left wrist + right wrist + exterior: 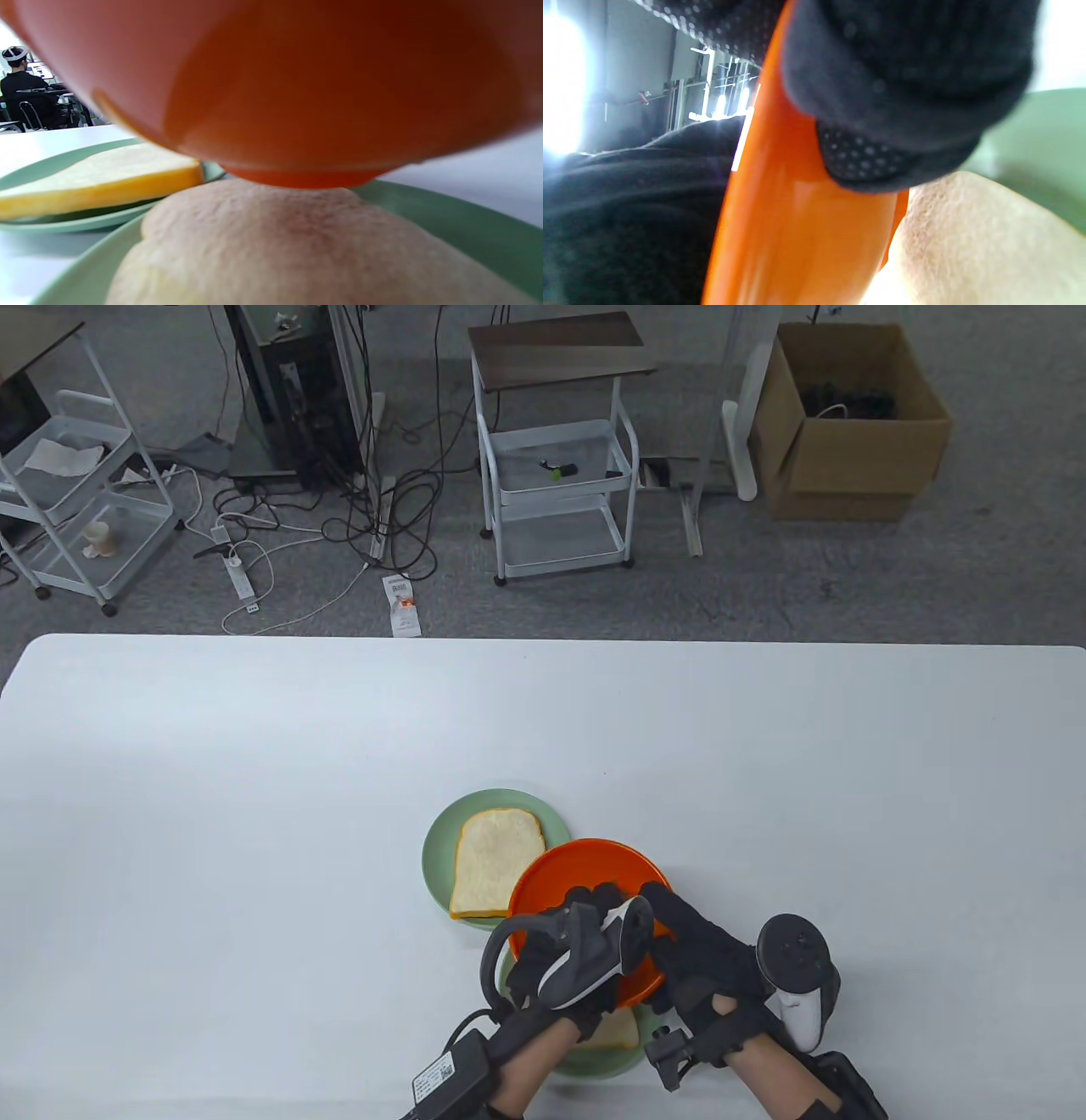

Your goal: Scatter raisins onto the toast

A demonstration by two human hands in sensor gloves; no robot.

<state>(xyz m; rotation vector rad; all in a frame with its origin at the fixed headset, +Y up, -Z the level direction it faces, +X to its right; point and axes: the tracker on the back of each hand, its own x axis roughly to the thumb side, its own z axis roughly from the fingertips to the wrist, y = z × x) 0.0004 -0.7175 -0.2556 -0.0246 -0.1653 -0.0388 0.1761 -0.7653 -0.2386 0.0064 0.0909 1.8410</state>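
Near the worktop's (254,746) front edge, a little right of centre, you have everything gathered close together. Furthest left sits a green plate (441,836) carrying a slice of toast (495,861), bare on top, lying flat. Just to its right, overlapping that plate's rim, is the orange bowl (585,869), tilted and lifted above a second green plate (594,1065) at the front edge. A second slice of toast (618,1033) lies on that plate; in the left wrist view the bowl's underside (297,84) sits right over this slice (297,245), seemingly touching it, though the blur makes contact hard to confirm.

Your left hand (564,959) has its grip closed on the bowl's near-left rim, fingers curled over the edge, tracker on its back. Your right hand (704,959) takes hold of the bowl's near-right rim; the right wrist view shows a gloved fingertip (882,161) pressed against the orange wall (780,220), with the pale toast (967,245) just beneath.

The raisins are not visible in any view; the part of the bowl's interior that shows looks plain orange, and your hands cover the rest.
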